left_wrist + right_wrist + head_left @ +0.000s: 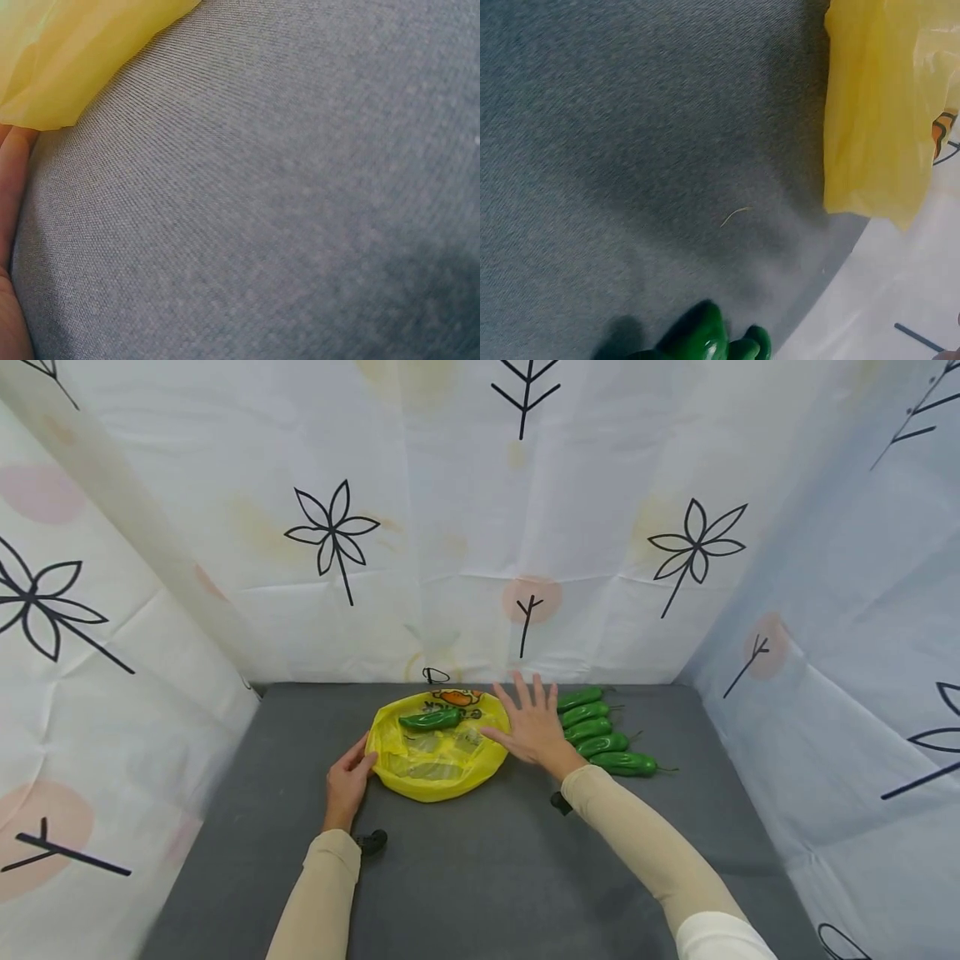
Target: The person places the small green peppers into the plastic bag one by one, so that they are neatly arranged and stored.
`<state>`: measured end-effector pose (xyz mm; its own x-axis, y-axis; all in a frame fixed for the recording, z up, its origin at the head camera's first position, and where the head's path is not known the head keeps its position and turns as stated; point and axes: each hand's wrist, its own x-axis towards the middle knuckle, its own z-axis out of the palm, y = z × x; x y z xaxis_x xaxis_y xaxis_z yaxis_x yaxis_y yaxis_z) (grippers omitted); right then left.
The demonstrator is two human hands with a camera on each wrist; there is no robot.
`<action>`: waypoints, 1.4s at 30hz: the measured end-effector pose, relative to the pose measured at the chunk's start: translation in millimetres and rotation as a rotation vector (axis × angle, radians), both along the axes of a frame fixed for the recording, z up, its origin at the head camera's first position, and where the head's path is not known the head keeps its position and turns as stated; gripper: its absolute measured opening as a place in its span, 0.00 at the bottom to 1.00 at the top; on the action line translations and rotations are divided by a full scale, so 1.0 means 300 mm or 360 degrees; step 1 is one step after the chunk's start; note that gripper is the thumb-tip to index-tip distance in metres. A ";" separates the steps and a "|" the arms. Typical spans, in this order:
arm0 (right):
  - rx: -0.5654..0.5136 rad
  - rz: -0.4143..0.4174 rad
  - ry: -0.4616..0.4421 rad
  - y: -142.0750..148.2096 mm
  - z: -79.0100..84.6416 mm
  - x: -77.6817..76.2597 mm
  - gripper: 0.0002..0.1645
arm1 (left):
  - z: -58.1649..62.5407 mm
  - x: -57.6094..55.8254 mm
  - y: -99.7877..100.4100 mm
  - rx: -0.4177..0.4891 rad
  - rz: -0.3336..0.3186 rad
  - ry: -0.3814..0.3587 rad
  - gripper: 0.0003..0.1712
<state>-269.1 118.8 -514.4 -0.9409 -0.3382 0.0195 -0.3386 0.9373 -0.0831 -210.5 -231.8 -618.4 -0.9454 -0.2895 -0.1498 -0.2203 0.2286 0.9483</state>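
A yellow plastic bag point(480, 782) stands on the grey table with its mouth spread wide. One green chili pepper point(431, 720) lies inside it. My left hand point(347, 789) holds the bag's left rim, thumb at the near side. In the left wrist view, fingers point(11, 180) go in under the yellow plastic point(67, 60). My right hand point(536, 731) is spread, fingers straight and holding nothing, between the bag's right side and a column of several green peppers point(622, 763). The right wrist view catches the bag's wall point(870, 112) and some pepper tips point(701, 337).
A white patterned cloth point(450, 552) hangs as walls behind and on both sides. The grey tabletop point(480, 877) stretches between them, its back edge just beyond the bag and the peppers. Dark cameras sit at both wrists.
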 end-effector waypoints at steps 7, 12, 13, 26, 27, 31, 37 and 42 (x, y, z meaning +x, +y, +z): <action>-0.0009 -0.0032 -0.0040 0.040 -0.009 0.017 0.56 | -0.001 0.002 -0.002 0.0015 -0.0005 -0.0026 0.28; 0.0003 -0.0070 -0.0037 0.076 -0.017 0.027 0.56 | 0.000 -0.003 -0.001 -0.0003 -0.0001 -0.0037 0.28; -0.0020 -0.0067 -0.0022 0.086 -0.025 0.027 0.57 | -0.001 -0.004 -0.001 -0.0004 0.0001 -0.0038 0.28; -0.0061 -0.0163 -0.0034 0.201 -0.060 0.063 0.59 | 0.003 -0.002 0.002 -0.0045 0.0009 -0.0044 0.28; -0.0054 -0.0170 -0.0034 0.211 -0.060 0.066 0.59 | 0.002 -0.001 0.002 -0.0047 0.0009 -0.0049 0.28; -0.0023 -0.0205 -0.0046 0.242 -0.056 0.079 0.59 | 0.001 0.000 0.000 -0.0051 0.0014 -0.0064 0.28; 0.0019 -0.0224 -0.0027 0.286 -0.069 0.091 0.59 | 0.002 -0.002 0.001 -0.0052 0.0022 -0.0041 0.28; 0.0012 -0.0234 -0.0018 0.321 -0.078 0.103 0.60 | 0.003 -0.004 0.005 -0.0059 0.0023 -0.0044 0.28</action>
<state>-238.2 215.2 -537.8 -0.9805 -0.1966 0.0064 -0.1965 0.9773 -0.0788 -211.8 -230.4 -617.4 -0.9367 -0.3091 -0.1646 -0.2497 0.2601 0.9327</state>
